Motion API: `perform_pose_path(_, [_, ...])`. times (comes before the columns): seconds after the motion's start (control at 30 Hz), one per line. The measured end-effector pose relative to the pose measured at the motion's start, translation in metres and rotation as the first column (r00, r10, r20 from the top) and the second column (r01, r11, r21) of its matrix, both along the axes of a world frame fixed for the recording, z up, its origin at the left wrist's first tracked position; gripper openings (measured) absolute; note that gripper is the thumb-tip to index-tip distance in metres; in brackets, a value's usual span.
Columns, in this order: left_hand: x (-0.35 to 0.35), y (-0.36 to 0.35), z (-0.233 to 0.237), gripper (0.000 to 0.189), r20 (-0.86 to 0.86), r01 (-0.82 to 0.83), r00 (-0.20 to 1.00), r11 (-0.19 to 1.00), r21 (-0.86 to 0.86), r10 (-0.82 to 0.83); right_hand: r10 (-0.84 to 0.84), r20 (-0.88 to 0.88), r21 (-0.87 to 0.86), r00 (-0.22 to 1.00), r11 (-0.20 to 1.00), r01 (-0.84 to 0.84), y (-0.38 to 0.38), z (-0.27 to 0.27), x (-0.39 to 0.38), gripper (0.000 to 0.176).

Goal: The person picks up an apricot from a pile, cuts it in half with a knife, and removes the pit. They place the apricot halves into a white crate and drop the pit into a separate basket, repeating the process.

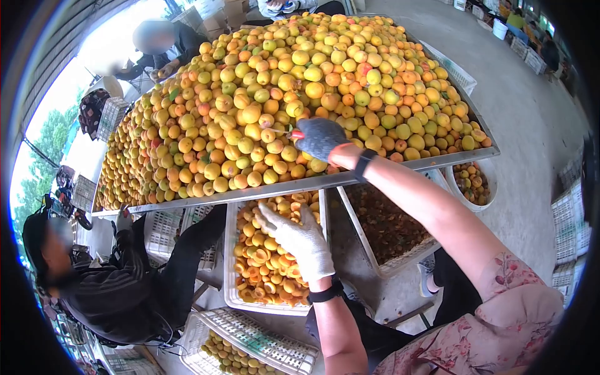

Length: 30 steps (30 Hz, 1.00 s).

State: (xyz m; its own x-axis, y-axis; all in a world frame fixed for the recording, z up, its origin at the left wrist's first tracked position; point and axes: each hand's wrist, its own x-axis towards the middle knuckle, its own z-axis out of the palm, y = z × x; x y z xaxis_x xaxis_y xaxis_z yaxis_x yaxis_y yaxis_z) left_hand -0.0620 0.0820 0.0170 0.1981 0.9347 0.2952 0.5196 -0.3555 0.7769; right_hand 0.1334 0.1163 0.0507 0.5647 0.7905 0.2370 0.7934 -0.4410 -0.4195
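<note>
Centre frame: our right hand (320, 137) curled on apricots (250, 112) — whether it holds one, we cannot see; left hand (300, 240) fingers spread above crate (229, 269). Risk — nudged apricots roll over tray rim (400, 167).

Grey concrete floor (537, 125) stretches far and right. Bright daylight enters from open left side, green trees (44, 144) outside. Ribbed grey metal wall (56, 44) far left. Stacked white slatted plastic crates (572, 225) at right edge. White bucket (500, 28) far right. Pale cardboard boxes (215, 19) far centre.

Head camera, sole view, wide fisheye: faces forward and down, close above left hand (300, 240), right hand (320, 137), table rim (275, 189).
</note>
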Motion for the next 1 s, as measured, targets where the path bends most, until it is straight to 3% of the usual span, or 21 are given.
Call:
perform_pose_path(0.07, [0.001,0.002,-0.006,0.074,-0.042,0.042,0.998,0.998,0.054,-0.039,-0.048,-0.001,-0.029,0.999,0.998,0.048,0.025,-0.02,-0.002,0.019])
perform_pose_path(0.13, [-0.001,0.0,-0.005,0.063,0.046,0.079,0.996,0.997,-0.012,-0.079,-0.049,0.022,-0.068,0.999,0.996,0.05,0.033,-0.024,-0.001,0.02])
perform_pose_path(0.2, [0.001,0.003,-0.008,0.053,0.486,0.234,0.869,0.942,-0.241,-0.092,-0.044,-0.108,0.004,0.993,0.999,0.045,0.023,-0.017,0.008,0.02])
perform_pose_path(0.23, [0.0,0.004,-0.007,0.053,0.491,0.231,0.867,0.942,-0.243,-0.085,-0.022,-0.215,0.108,0.976,0.993,0.047,0.007,-0.007,0.008,0.025])
perform_pose_path(0.27, [0.0,0.005,-0.004,0.049,0.647,0.338,0.76,0.885,-0.32,-0.057,0.079,-0.253,0.288,0.964,0.958,-0.003,0.004,-0.022,0.024,0.03])
perform_pose_path(0.3, [-0.002,0.005,-0.002,0.046,0.774,0.454,0.633,0.811,-0.369,-0.001,0.199,-0.586,0.362,0.786,0.932,0.033,-0.015,-0.009,0.021,0.033])
perform_pose_path(0.33, [-0.001,0.004,-0.001,0.046,0.775,0.453,0.631,0.809,-0.374,0.005,0.317,-0.816,0.411,0.483,0.906,0.1,-0.037,0.004,0.016,0.035])
perform_pose_path(0.4, [0.004,0.001,0.003,0.044,0.92,0.663,0.387,0.673,-0.327,0.066,0.595,-0.802,0.597,0.05,0.798,0.085,-0.073,0.007,0.005,0.039])
perform_pose_path(0.43, [0.009,-0.002,0.004,0.045,0.956,0.719,0.29,0.649,-0.249,0.045,0.575,-0.817,0.568,-0.042,0.816,0.105,-0.089,0.008,-0.004,0.04])
perform_pose_path(0.47, [0.013,-0.005,0.002,0.046,0.955,0.704,0.296,0.684,-0.192,-0.037,0.598,-0.797,0.586,-0.086,0.799,0.136,-0.101,0.001,-0.011,0.038])
perform_pose_path(0.53, [0.018,-0.012,0.01,0.047,0.966,0.751,0.241,0.649,-0.124,-0.094,0.519,-0.854,0.51,-0.027,0.847,0.151,-0.122,0.007,-0.032,0.035])
perform_pose_path(0.6, [0.017,-0.016,0.013,0.044,0.965,0.822,0.245,0.548,-0.156,-0.094,0.542,-0.828,0.525,-0.143,0.839,0.141,-0.131,-0.004,-0.044,0.034])
perform_pose_path(0.63, [0.018,-0.019,0.013,0.041,0.955,0.819,0.27,0.551,-0.16,-0.124,0.527,-0.834,0.506,-0.166,0.849,0.153,-0.133,-0.009,-0.047,0.034])
perform_pose_path(0.67, [0.015,-0.022,0.017,0.04,0.886,0.763,0.424,0.601,-0.238,-0.188,0.512,-0.838,0.486,-0.191,0.858,0.166,-0.134,-0.012,-0.049,0.035])
perform_pose_path(0.73, [0.013,-0.026,0.019,0.039,0.933,0.817,0.343,0.523,-0.241,-0.106,0.492,-0.861,0.467,-0.127,0.865,0.184,-0.135,-0.005,-0.054,0.036])
perform_pose_path(0.8, [0.014,-0.026,0.013,0.04,0.927,0.79,0.351,0.574,-0.215,-0.134,0.47,-0.881,0.45,-0.061,0.869,0.204,-0.138,0.0,-0.055,0.036])
perform_pose_path(0.83, [0.014,-0.027,0.012,0.04,0.921,0.759,0.359,0.622,-0.193,-0.153,0.416,-0.9,0.433,0.131,0.888,0.154,-0.142,0.0,-0.054,0.037])
perform_pose_path(0.9, [0.008,-0.027,0.016,0.04,0.945,0.787,0.31,0.586,-0.195,-0.102,0.275,-0.83,0.377,0.485,0.918,0.125,-0.149,0.017,-0.069,0.038])
perform_pose_path(0.93, [0.005,-0.026,0.02,0.04,0.966,0.812,0.254,0.553,-0.188,-0.045,0.28,-0.83,0.378,0.483,0.918,0.117,-0.151,0.008,-0.072,0.038])
perform_pose_path(1.0, [0.0,-0.021,0.019,0.04,0.967,0.807,0.254,0.556,-0.197,-0.027,0.373,-0.446,0.61,0.813,0.792,-0.029,-0.157,-0.011,-0.074,0.036])
